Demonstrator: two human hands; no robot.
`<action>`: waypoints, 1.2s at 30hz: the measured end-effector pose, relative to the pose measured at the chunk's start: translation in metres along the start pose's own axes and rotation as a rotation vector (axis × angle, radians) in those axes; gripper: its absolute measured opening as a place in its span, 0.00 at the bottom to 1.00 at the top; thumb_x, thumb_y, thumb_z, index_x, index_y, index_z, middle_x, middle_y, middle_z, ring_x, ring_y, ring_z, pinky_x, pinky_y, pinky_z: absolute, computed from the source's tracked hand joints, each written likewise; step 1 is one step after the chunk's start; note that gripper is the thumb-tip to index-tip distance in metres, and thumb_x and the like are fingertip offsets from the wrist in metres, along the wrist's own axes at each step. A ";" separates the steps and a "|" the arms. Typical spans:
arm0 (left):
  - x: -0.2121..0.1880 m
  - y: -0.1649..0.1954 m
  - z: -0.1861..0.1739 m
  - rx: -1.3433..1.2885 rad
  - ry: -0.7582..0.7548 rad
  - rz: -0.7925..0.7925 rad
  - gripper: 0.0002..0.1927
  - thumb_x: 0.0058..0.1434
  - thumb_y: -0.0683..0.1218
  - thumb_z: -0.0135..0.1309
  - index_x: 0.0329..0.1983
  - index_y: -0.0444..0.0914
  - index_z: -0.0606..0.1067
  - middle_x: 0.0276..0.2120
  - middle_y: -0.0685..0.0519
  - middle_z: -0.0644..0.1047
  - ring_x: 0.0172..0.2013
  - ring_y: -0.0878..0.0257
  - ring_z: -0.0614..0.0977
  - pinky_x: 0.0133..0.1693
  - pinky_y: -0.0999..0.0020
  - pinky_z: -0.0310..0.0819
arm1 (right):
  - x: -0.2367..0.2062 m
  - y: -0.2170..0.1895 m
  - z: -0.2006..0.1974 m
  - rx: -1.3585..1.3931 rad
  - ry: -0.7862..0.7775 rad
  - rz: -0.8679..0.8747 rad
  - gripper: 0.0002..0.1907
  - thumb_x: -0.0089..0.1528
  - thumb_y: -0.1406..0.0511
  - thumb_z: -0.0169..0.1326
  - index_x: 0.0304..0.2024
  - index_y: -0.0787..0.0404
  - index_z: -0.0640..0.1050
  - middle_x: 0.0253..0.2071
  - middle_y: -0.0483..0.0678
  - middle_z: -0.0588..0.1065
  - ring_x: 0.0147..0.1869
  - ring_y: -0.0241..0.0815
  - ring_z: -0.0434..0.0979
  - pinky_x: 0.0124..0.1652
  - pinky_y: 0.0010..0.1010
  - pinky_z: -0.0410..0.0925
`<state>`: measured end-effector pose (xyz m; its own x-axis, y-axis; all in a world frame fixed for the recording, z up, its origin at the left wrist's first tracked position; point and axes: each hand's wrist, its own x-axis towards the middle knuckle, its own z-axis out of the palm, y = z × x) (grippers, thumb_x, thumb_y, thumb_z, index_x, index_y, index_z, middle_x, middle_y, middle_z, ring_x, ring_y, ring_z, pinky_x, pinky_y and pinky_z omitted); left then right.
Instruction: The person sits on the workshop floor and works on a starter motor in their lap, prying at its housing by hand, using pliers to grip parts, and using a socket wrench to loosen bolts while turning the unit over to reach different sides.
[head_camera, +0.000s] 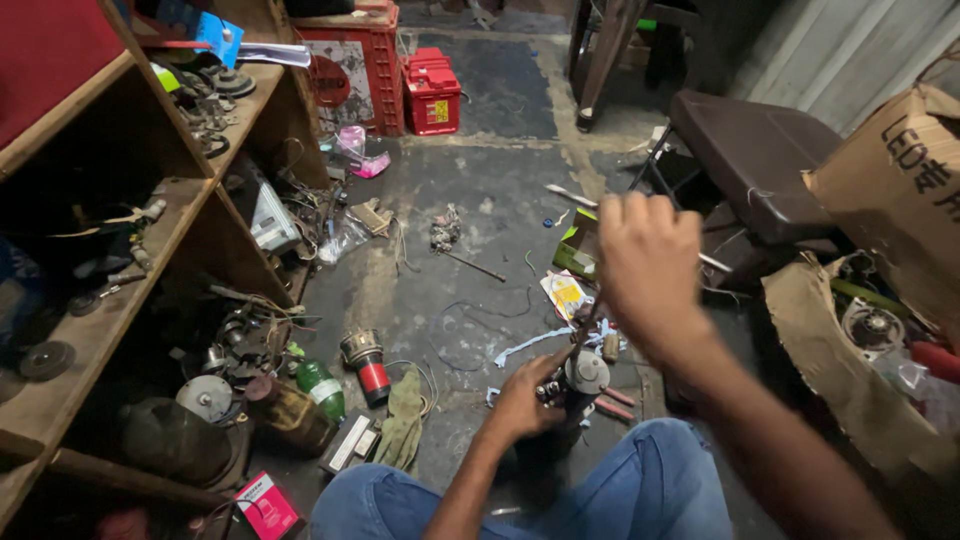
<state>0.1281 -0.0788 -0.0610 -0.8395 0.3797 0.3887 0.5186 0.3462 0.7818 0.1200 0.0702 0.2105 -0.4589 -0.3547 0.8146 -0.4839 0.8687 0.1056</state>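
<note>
**Steady the motor part low, keep the tool in line**

The floor of this workshop is dark, stained concrete, strewn with wire scraps, paper and small parts, with wooden shelves of metal pieces along your left and a torn cardboard box on your right. You sit with your knees in blue jeans just below the work.

Your left hand is curled around a small cylindrical motor part with a pale round top, held just above the floor between your knees. Your right hand is raised above it, fingers closed and seen from the back; it appears to grip the upper end of a thin rod-like tool that slants down to the part, though blur hides the exact grip.

To do this well, I'd judge you should keep the left hand clamped firmly so the part cannot turn, and keep the tool seated squarely rather than at a steep slant, which could slip toward your left fingers. Press steadily, not in jerks. The red-banded canister and green bottle lie well apart to the left.
</note>
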 end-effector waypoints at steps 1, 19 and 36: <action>0.000 0.000 0.000 0.000 0.018 0.024 0.56 0.37 0.41 0.68 0.74 0.50 0.62 0.57 0.42 0.74 0.57 0.41 0.74 0.58 0.52 0.67 | -0.003 -0.010 0.008 0.002 0.150 -0.016 0.14 0.73 0.56 0.45 0.47 0.61 0.67 0.54 0.56 0.72 0.65 0.49 0.66 0.65 0.49 0.55; -0.001 0.004 0.000 0.015 0.015 -0.005 0.52 0.40 0.45 0.67 0.73 0.50 0.64 0.57 0.42 0.76 0.57 0.42 0.77 0.59 0.53 0.70 | 0.040 0.082 0.034 1.285 -0.993 0.631 0.15 0.72 0.60 0.45 0.41 0.64 0.77 0.23 0.47 0.69 0.27 0.42 0.66 0.29 0.40 0.59; 0.004 0.014 -0.015 -0.153 -0.061 0.062 0.46 0.49 0.52 0.68 0.73 0.44 0.66 0.57 0.41 0.76 0.59 0.42 0.76 0.59 0.53 0.69 | -0.021 -0.012 0.033 1.324 0.621 0.408 0.22 0.73 0.48 0.40 0.47 0.59 0.71 0.57 0.59 0.75 0.67 0.56 0.73 0.59 0.56 0.66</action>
<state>0.1294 -0.0855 -0.0408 -0.7927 0.4493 0.4119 0.5346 0.1877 0.8240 0.1110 0.0553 0.1730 -0.5091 0.3175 0.8000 -0.8606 -0.1782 -0.4770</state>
